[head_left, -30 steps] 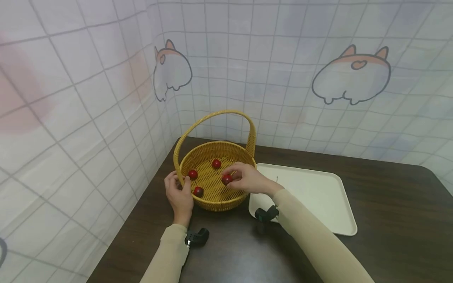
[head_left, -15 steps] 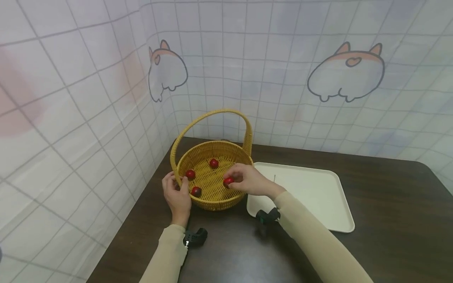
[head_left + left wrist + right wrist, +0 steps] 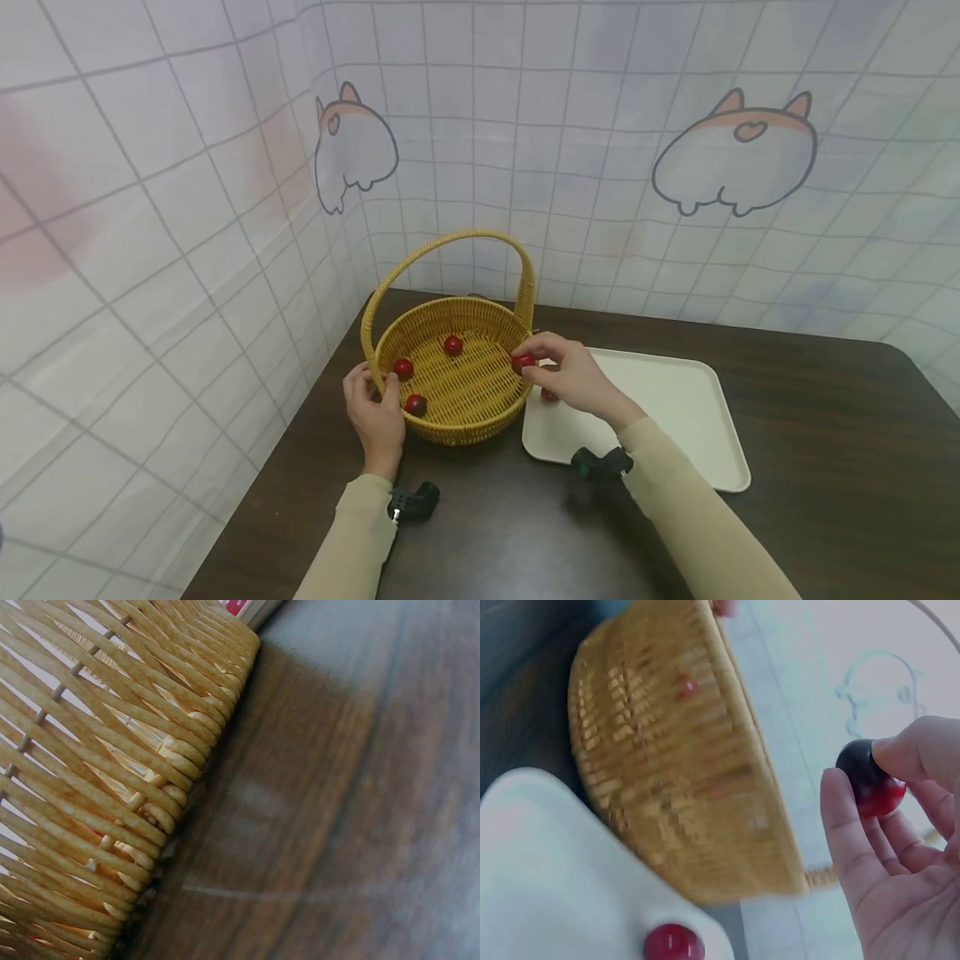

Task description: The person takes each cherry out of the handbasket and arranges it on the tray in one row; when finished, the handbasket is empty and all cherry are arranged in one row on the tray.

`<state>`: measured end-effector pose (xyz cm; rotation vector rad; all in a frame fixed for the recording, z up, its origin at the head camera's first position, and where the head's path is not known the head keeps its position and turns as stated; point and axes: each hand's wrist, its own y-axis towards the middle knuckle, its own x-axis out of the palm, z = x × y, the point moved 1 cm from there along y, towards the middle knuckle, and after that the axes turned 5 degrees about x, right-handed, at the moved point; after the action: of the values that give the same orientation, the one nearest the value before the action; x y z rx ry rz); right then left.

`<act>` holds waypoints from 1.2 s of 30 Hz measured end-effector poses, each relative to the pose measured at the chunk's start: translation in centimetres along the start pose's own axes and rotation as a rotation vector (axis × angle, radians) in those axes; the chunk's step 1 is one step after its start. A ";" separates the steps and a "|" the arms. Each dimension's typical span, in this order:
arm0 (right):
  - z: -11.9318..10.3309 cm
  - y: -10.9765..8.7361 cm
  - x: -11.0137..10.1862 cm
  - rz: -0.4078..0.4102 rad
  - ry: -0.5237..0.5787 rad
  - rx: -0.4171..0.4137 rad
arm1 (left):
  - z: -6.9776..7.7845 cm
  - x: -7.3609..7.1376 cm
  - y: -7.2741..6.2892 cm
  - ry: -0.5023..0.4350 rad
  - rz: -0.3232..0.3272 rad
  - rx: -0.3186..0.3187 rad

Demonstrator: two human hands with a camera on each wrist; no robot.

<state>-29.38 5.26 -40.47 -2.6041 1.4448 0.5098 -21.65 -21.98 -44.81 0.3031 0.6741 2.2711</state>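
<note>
Between the thumb and fingers of my right hand (image 3: 576,379) is a shiny round cherry (image 3: 870,778), dark on one side and red on the other. It is over the right rim of a yellow wicker basket (image 3: 461,432). My left hand (image 3: 377,421) grips the basket's left rim at the handle's base, thumb on the near side. Inside the basket lie three red cherries: one at the back (image 3: 453,345), one at the left (image 3: 403,369) and one near the front (image 3: 416,406). Another cherry (image 3: 673,943) sits on the white tray, partly hidden by my right hand in the head view.
The white rectangular tray (image 3: 660,417) lies to the right of the basket, close to it. A tall arched handle (image 3: 480,233) rises over the basket. The dark wooden table (image 3: 825,433) meets a grid-patterned cloth wall (image 3: 585,167) at the back and left.
My right hand has moved right with the pinched cherry, from inside the basket to its right rim. A cherry on the tray has come into sight. The left hand stays on the basket.
</note>
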 end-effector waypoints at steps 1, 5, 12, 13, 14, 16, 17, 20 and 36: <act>0.3 -0.3 -0.4 0.020 -0.006 -0.004 | 0.0 0.0 0.0 0.001 0.001 0.001; 1.9 -1.7 -2.1 0.118 -0.039 -0.020 | 0.1 0.0 0.0 -0.001 0.002 -0.003; 4.8 -3.6 -3.7 0.229 -0.046 0.035 | 0.1 0.0 0.1 -0.004 0.009 -0.008; 5.2 -3.8 -3.8 0.242 -0.050 0.054 | 0.1 0.0 0.1 -0.004 0.011 -0.005; 5.6 -4.0 -4.0 0.255 -0.058 0.070 | 0.1 0.0 0.1 -0.004 0.010 -0.004; 6.4 -4.3 -4.3 0.278 -0.065 0.096 | 0.1 0.0 0.1 -0.002 0.008 -0.002; 6.7 -4.5 -4.4 0.289 -0.065 0.108 | 0.1 0.1 0.1 -0.002 0.009 0.000; 7.5 -4.9 -4.8 0.314 -0.083 0.139 | 0.1 0.1 0.0 0.000 0.008 0.001; 10.3 -5.3 -4.7 0.370 -0.302 0.247 | -0.1 0.1 0.0 -0.001 0.010 0.015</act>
<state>-29.60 14.56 -48.74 -1.9805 1.7549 0.6792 -21.80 -21.96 -44.88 0.3155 0.6906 2.2764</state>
